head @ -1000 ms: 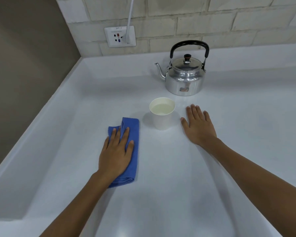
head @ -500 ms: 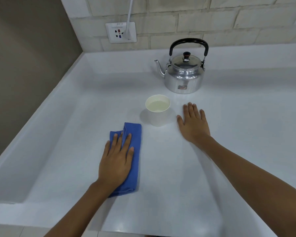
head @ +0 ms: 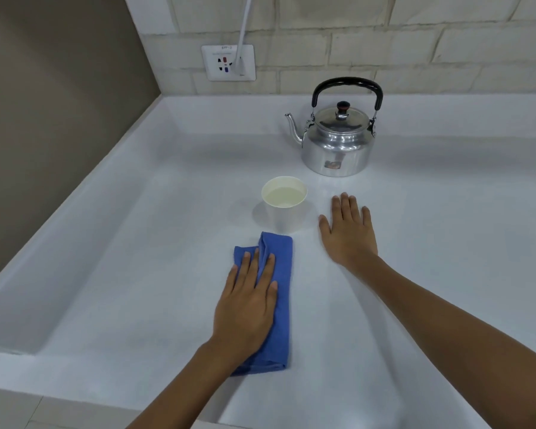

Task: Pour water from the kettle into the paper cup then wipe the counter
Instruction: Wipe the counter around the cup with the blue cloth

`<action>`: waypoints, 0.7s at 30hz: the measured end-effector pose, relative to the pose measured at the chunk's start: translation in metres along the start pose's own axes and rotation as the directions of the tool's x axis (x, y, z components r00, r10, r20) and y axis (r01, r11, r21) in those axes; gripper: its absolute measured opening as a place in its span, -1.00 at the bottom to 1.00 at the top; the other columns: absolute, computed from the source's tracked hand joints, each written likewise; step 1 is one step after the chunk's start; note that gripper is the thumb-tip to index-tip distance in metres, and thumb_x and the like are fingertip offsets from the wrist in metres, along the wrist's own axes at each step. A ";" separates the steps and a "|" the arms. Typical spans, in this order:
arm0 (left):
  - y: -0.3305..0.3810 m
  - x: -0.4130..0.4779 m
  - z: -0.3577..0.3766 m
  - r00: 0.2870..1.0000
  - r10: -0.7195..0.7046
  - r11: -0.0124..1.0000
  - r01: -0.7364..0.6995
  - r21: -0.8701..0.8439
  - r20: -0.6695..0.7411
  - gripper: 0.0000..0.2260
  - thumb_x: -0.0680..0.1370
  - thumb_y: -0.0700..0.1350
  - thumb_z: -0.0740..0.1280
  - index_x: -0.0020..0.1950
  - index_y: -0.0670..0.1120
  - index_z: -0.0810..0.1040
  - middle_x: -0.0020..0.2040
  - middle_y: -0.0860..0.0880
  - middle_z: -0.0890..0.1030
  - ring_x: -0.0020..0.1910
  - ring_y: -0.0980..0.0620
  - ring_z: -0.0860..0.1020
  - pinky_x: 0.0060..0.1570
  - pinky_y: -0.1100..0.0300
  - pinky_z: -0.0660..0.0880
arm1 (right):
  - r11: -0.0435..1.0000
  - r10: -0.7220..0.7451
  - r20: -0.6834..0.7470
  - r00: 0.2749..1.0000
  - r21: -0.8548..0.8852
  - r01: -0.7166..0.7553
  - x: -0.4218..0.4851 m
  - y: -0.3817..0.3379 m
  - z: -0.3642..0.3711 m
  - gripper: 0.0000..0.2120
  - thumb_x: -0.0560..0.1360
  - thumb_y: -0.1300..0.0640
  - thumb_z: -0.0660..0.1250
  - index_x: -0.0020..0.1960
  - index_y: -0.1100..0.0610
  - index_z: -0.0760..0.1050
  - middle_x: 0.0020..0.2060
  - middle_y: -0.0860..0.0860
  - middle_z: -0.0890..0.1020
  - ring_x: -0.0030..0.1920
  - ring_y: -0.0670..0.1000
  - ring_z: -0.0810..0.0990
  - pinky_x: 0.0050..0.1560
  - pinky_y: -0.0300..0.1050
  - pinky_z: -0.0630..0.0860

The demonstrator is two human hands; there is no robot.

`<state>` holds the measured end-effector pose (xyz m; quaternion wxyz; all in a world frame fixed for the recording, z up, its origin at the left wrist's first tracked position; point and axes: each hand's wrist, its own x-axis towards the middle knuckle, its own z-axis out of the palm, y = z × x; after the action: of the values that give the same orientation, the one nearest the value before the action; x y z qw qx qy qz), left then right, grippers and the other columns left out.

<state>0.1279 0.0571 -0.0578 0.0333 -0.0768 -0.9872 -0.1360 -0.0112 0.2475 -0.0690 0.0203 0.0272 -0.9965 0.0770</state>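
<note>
A silver kettle (head: 338,144) with a black handle stands upright at the back of the white counter (head: 136,274), spout pointing left. In front of it is a white paper cup (head: 284,205) holding water. A folded blue cloth (head: 280,292) lies just in front of the cup. My left hand (head: 248,308) presses flat on the cloth, fingers stretched out. To the right of the cup, my right hand (head: 348,233) rests palm down on the counter, holding nothing and not touching the cup.
A wall socket (head: 228,61) with a white plug and cable sits on the tiled back wall. A brown wall runs along the left. The counter has a raised lip at the left and back, and its front edge is near me.
My left hand has slid the blue cloth to the right and a little toward me, so it now lies in front of the cup. The right hand, cup and kettle have stayed put.
</note>
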 end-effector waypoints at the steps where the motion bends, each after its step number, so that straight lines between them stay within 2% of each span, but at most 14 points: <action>1: -0.004 -0.001 -0.003 1.000 0.000 1.000 0.000 0.011 -0.007 -0.50 0.56 0.15 -0.32 0.46 -0.01 -0.15 0.52 -0.07 -0.05 0.51 -0.07 -0.11 0.41 0.10 -0.27 | 1.000 0.000 -0.002 1.000 0.001 0.000 0.000 0.000 0.000 -0.43 0.57 -0.10 -0.20 0.47 0.19 -0.15 0.51 0.13 -0.05 0.49 0.07 -0.13 0.49 0.08 -0.14; 3: -0.006 -0.001 -0.009 0.999 -0.045 0.999 0.045 -0.005 -0.017 -0.40 0.52 0.16 -0.37 0.47 -0.09 -0.01 0.50 -0.12 0.03 0.49 -0.17 -0.01 0.42 -0.01 -0.14 | 1.000 0.002 -0.003 1.000 0.005 -0.002 -0.001 -0.001 0.000 -0.43 0.57 -0.10 -0.21 0.47 0.19 -0.15 0.51 0.13 -0.04 0.49 0.07 -0.13 0.49 0.08 -0.14; 5: 0.001 -0.002 -0.011 0.995 -0.097 0.995 0.097 0.004 -0.013 -0.38 0.55 0.12 -0.33 0.45 -0.16 0.15 0.46 -0.20 0.18 0.45 -0.25 0.15 0.41 -0.11 0.07 | 1.000 0.003 -0.003 1.000 0.006 -0.003 0.000 -0.002 0.000 -0.43 0.57 -0.09 -0.20 0.47 0.20 -0.14 0.51 0.13 -0.04 0.49 0.07 -0.12 0.48 0.08 -0.14; 7: 0.015 -0.001 -0.010 0.994 -0.107 0.993 0.108 0.042 -0.030 -0.42 0.59 0.05 -0.27 0.38 -0.23 0.32 0.36 -0.27 0.38 0.34 -0.30 0.34 0.27 -0.20 0.31 | 1.000 0.004 -0.003 1.000 0.002 -0.004 0.001 -0.002 -0.001 -0.43 0.57 -0.09 -0.19 0.47 0.20 -0.14 0.51 0.14 -0.04 0.49 0.08 -0.12 0.49 0.09 -0.14; 10: 0.041 0.001 0.000 0.997 -0.061 0.997 0.063 0.054 -0.040 -0.52 0.60 -0.01 -0.12 0.35 -0.19 0.38 0.32 -0.23 0.45 0.31 -0.24 0.40 0.20 -0.15 0.41 | 1.000 0.004 -0.002 1.000 -0.001 -0.004 0.000 -0.003 -0.001 -0.43 0.57 -0.09 -0.19 0.47 0.20 -0.14 0.51 0.14 -0.04 0.49 0.09 -0.12 0.49 0.10 -0.13; 12: 0.057 0.005 0.007 0.999 -0.032 0.999 0.034 0.040 -0.034 -0.56 0.57 -0.03 -0.03 0.38 -0.16 0.35 0.35 -0.20 0.43 0.34 -0.20 0.37 0.24 -0.12 0.38 | 1.000 0.005 0.005 1.000 0.001 -0.005 0.001 -0.003 -0.002 -0.43 0.57 -0.09 -0.19 0.47 0.20 -0.15 0.51 0.14 -0.04 0.49 0.09 -0.12 0.48 0.10 -0.14; 16: 0.073 0.016 0.015 1.000 -0.020 1.000 0.020 0.017 0.009 -0.55 0.61 -0.02 0.06 0.47 -0.12 0.12 0.47 -0.19 0.22 0.46 -0.17 0.16 0.40 -0.12 0.07 | 1.000 -0.007 0.012 1.000 -0.003 0.007 0.001 -0.002 -0.003 -0.44 0.58 -0.08 -0.18 0.47 0.20 -0.16 0.51 0.15 -0.04 0.49 0.09 -0.12 0.48 0.09 -0.13; 17: 0.071 0.018 0.015 1.000 0.001 1.000 -0.001 0.010 0.023 -0.54 0.61 0.00 0.04 0.48 -0.09 0.04 0.50 -0.17 0.13 0.48 -0.14 0.07 0.43 -0.09 -0.03 | 1.000 -0.008 0.014 1.000 0.007 0.008 0.000 -0.001 -0.004 -0.44 0.59 -0.08 -0.17 0.47 0.20 -0.15 0.51 0.14 -0.04 0.49 0.09 -0.12 0.48 0.09 -0.13; 19: 0.060 0.019 0.012 0.995 0.049 0.990 -0.037 -0.137 0.083 -0.54 0.61 0.09 -0.11 0.47 0.07 -0.17 0.52 -0.03 -0.13 0.51 -0.02 -0.17 0.43 0.11 -0.29 | 0.998 -0.009 0.032 0.999 0.066 0.006 0.000 0.001 -0.007 -0.45 0.60 -0.07 -0.14 0.48 0.19 -0.12 0.51 0.13 -0.04 0.49 0.07 -0.12 0.48 0.07 -0.14; 21: 0.037 0.018 0.003 0.994 0.057 0.957 -0.029 -0.290 0.088 -0.52 0.55 0.19 -0.21 0.46 0.15 -0.17 0.53 0.06 -0.15 0.49 0.09 -0.20 0.40 0.21 -0.30 | 0.982 -0.001 0.056 0.998 0.187 -0.010 -0.001 0.002 -0.015 -0.50 0.61 -0.01 -0.09 0.48 0.18 -0.06 0.51 0.12 -0.01 0.49 0.06 -0.10 0.48 0.04 -0.14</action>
<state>0.1157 0.0961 -0.0494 -0.0224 -0.1087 -0.9554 -0.2736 -0.0099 0.2522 -0.0550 -0.0103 0.0289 -0.9850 0.1699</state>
